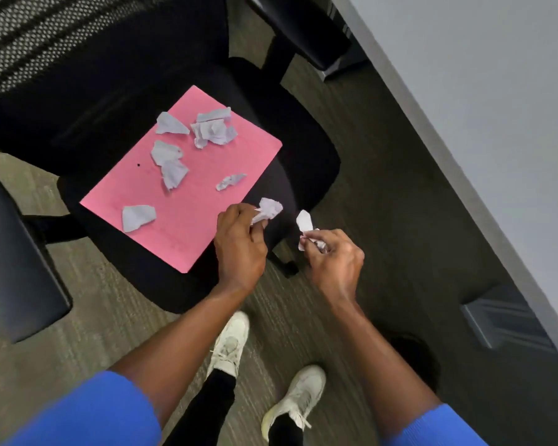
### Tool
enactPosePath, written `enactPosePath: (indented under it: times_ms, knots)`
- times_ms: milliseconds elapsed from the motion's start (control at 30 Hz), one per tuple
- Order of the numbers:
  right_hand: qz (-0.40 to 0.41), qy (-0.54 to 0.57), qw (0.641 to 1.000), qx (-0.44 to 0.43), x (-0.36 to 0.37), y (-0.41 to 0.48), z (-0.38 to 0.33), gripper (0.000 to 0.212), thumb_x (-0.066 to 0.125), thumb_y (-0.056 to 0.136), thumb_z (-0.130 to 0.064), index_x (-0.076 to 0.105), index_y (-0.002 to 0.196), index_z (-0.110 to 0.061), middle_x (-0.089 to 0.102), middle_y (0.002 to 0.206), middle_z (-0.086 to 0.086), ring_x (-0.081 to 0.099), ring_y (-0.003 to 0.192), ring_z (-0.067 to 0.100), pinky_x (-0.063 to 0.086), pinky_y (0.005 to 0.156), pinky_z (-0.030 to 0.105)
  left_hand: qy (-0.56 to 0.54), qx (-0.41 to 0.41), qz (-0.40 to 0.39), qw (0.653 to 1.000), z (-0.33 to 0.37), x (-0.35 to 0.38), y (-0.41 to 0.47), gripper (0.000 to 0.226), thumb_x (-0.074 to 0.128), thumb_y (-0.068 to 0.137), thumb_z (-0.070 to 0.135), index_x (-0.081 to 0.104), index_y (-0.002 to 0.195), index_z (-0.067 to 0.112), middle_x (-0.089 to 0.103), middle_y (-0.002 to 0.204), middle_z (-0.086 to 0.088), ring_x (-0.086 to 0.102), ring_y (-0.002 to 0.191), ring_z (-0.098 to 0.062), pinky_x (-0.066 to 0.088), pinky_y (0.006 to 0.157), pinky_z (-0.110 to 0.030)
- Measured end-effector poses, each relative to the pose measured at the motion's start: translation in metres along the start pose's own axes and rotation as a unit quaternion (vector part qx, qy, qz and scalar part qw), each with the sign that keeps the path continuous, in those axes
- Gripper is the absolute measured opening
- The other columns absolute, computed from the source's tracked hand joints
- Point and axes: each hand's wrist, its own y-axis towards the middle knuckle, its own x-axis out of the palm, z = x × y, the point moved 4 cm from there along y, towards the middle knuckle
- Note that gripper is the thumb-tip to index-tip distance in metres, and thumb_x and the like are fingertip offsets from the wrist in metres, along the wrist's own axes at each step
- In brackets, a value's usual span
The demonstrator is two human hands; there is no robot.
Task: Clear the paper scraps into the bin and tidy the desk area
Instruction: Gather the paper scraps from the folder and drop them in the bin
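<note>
Just right of the frame's centre, the fingers (261, 224) of the left hand (239, 249) are pinched closed on a crumpled white paper scrap (269, 210) that sticks up past the knuckles, at the lower right edge of the sheet below. A little further right, the fingers (313, 235) of the right hand (334, 262) are curled around another torn white paper scrap (305, 222), one pointed end standing free above them and more crumpled paper showing inside the grip. The two hands are near each other but apart.

Outward from the left hand, a flat pink sheet of paper (187, 214) lies on the seat of a black office chair (297, 149) in the middle of the frame. Loose torn white paper pieces (169, 154) rest on the sheet: a crumpled cluster near its upper corner, two flat ones to the left, a thin strip toward the right, and one flat piece near its lower left edge.

The chair's mesh back fills the upper left of the frame, with a padded armrest (16, 259) at the left edge. A pale grey tabletop (496, 91) runs down the right side. At the bottom are blue sleeves (87, 413), white trainers (298, 397) and grey carpet (110, 329).
</note>
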Motion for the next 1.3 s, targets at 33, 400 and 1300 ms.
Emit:
enactPosePath:
  times_ms: [33,400,1300]
  knots:
    - [0.008,0.001,1.000,0.018,-0.010,-0.009,0.017,0.013,0.086,0.086,-0.018,0.087,0.097,-0.023,0.078,0.095,-0.006,0.068,0.078,0.003,0.042,0.072,-0.002,0.000,0.007,-0.017,1.000,0.007,0.012,-0.012,0.015,0.072,0.093,0.003,0.078,0.107,0.006,0.072,0.111,-0.007,0.063,0.102,-0.029,0.037,0.086,-0.020]
    - [0.052,0.049,0.958,0.278,-0.096,-0.137,0.232,0.010,0.079,0.093,-0.018,0.084,0.087,-0.024,0.082,0.089,-0.001,0.077,0.088,0.015,0.059,0.084,0.036,0.009,0.008,-0.221,0.975,0.059,0.158,-0.165,0.007,0.067,0.094,-0.001,0.072,0.096,0.003,0.065,0.103,-0.008,0.062,0.107,-0.031,0.042,0.093,-0.032]
    - [0.050,0.056,0.911,0.406,-0.158,-0.194,0.462,0.027,0.083,0.090,-0.020,0.081,0.112,-0.004,0.080,0.108,0.021,0.079,0.079,0.028,0.065,0.084,0.052,-0.065,-0.203,-0.549,0.808,0.045,0.383,-0.366,0.052,0.066,0.094,-0.010,0.061,0.145,0.000,0.063,0.149,-0.020,0.059,0.141,-0.033,0.047,0.119,-0.039]
